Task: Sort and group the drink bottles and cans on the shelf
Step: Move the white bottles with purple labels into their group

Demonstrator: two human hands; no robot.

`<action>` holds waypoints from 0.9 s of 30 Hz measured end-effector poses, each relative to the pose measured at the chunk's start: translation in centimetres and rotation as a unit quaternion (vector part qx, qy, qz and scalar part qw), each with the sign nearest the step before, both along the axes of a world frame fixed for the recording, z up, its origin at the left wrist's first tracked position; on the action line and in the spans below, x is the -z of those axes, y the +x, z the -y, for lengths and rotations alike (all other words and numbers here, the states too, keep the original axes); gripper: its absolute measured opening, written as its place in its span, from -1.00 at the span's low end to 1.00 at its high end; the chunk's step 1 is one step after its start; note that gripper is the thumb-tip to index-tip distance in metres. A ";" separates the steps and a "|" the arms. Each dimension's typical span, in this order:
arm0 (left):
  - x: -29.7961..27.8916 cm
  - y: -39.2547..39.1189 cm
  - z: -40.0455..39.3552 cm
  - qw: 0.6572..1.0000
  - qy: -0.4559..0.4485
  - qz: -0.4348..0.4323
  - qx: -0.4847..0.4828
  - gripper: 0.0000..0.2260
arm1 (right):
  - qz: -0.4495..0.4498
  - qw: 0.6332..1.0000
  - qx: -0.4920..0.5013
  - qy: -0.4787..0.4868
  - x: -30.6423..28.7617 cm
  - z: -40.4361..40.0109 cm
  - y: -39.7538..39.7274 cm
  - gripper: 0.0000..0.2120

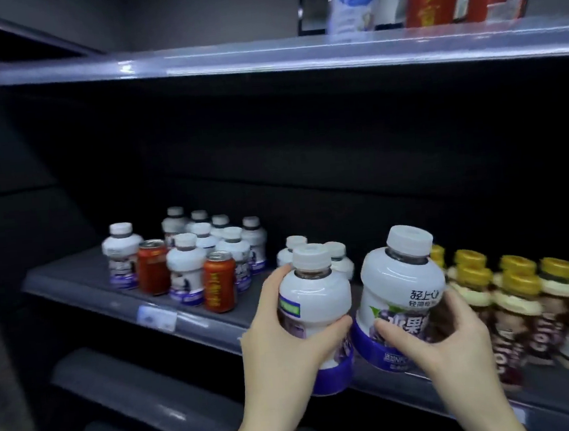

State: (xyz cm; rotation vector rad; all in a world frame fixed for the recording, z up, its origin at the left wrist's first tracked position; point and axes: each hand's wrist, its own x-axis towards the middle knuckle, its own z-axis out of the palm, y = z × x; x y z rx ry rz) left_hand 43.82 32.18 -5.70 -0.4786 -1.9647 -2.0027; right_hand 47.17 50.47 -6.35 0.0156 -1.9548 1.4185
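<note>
Two white bottles with purple bases held upright in front of the middle shelf, one per hand. Left hand wrapped round the left bottle, fingers clamped on its far side, thumb across the front. Right hand closed on the right bottle, fingers pressed on the label. Long axes of both near vertical, caps up; the bottles touching or nearly so at the base.

Matching group of white bottles standing at about 10 o'clock from the held pair, well apart, with two red cans mixed into its front rows. A smaller cluster of like bottles directly behind, at 12 o'clock, close. Gold-capped brown bottles ranked at 3 o'clock, just beside the right hand.

Judgement: next move likely a set-down among like bottles; left hand nearer the 10 o'clock group, the 12 o'clock cluster within short reach of both. Risk: cans obstructing the front row of the larger group.
</note>
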 end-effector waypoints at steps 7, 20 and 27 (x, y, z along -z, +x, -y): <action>1.9 -4.6 13.5 0.998 -0.035 0.033 -0.049 -0.34 | 0.014 0.999 -0.044 -0.021 2.7 13.7 -6.2 -0.30; 3.0 -16.1 25.6 0.992 -0.021 0.039 -0.116 -0.27 | 0.065 0.992 -0.105 -0.004 2.9 25.8 -19.4 -0.25; -1.4 -23.6 29.9 0.990 -0.030 0.008 -0.137 -0.19 | 0.032 0.990 -0.137 -0.003 -1.2 30.4 -26.0 -0.37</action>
